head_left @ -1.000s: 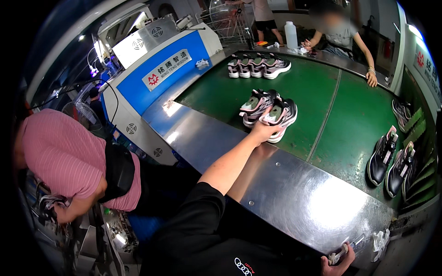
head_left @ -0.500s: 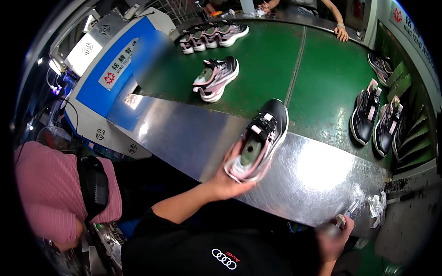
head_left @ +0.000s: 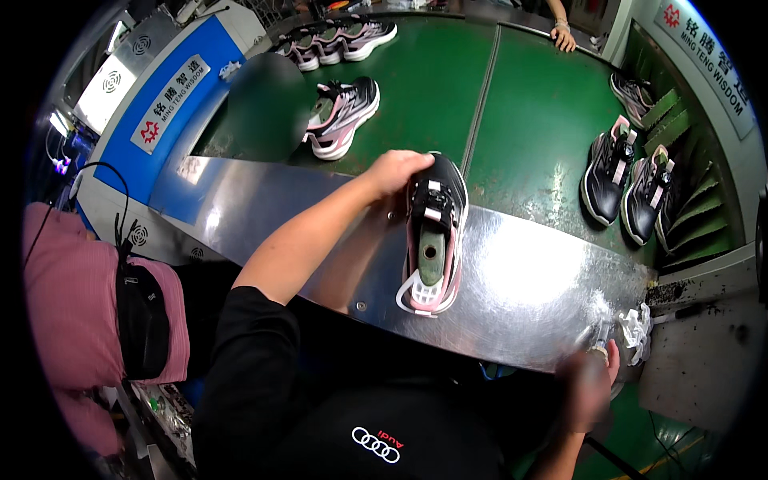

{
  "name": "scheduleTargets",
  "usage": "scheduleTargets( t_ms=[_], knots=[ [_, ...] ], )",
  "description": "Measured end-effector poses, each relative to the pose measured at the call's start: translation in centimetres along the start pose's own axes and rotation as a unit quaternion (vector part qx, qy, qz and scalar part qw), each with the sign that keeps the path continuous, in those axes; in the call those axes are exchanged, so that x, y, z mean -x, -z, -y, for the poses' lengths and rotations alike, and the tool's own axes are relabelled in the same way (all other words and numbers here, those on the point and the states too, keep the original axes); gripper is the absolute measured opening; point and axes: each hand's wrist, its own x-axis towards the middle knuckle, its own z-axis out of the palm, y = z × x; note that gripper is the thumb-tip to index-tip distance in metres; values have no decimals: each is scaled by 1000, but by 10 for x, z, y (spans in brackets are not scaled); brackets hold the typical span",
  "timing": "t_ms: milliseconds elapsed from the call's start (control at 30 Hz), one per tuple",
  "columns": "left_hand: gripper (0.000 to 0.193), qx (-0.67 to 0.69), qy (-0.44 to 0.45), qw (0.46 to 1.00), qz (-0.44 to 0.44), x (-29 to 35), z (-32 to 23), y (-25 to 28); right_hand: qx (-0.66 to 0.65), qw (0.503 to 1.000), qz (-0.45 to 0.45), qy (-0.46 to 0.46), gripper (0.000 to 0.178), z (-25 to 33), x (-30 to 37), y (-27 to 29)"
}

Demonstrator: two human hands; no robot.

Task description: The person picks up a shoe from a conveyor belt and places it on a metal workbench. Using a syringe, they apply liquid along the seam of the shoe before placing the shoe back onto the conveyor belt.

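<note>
A black and pink sneaker (head_left: 436,240) with a green shoe last (head_left: 432,258) inside lies toe away from me over the metal ledge (head_left: 336,240). A white loop stands out at its heel. My left hand (head_left: 398,170) is closed on the toe end, thumb on top. Off to the right, past the ledge's near edge, my right hand (head_left: 590,388) is blurred and curled around a small tool whose kind I cannot make out. A pale, clear part shows above the fingers. Beside that hand lies a crumpled piece of clear plastic (head_left: 637,332).
Another sneaker (head_left: 342,120) stands on the green conveyor belt (head_left: 528,120), with a row of several sneakers (head_left: 344,42) behind it. More sneakers (head_left: 606,172) stand at right by green curtain flaps (head_left: 696,212). A person in pink (head_left: 72,296) is at left; another person's hand (head_left: 563,37) rests at the far edge.
My left hand has gone from the sneaker's heel to its toe, and the sneaker now points more straight away from me. My right hand stays at the right. The whole view has shifted.
</note>
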Motion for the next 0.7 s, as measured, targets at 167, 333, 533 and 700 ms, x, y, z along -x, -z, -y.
scheduleTargets(
  t_ms=[167, 333, 533, 700],
  knots=[
    [46, -95, -21, 995, 1, 11, -37, -19, 106, 993, 43, 29, 41, 14, 2, 13],
    [40, 157, -112, 979, 62, 61, -79, -55, 160, 981, 60, 87, 30, 32, 13, 8],
    [49, 321, -169, 924, 125, 99, -81, -76, -17, 995, 95, 25, 33, 57, 14, -10],
    [60, 382, -134, 903, 145, 101, -69, -72, -203, 948, 241, 31, 84, 83, 4, -28]
  ],
)
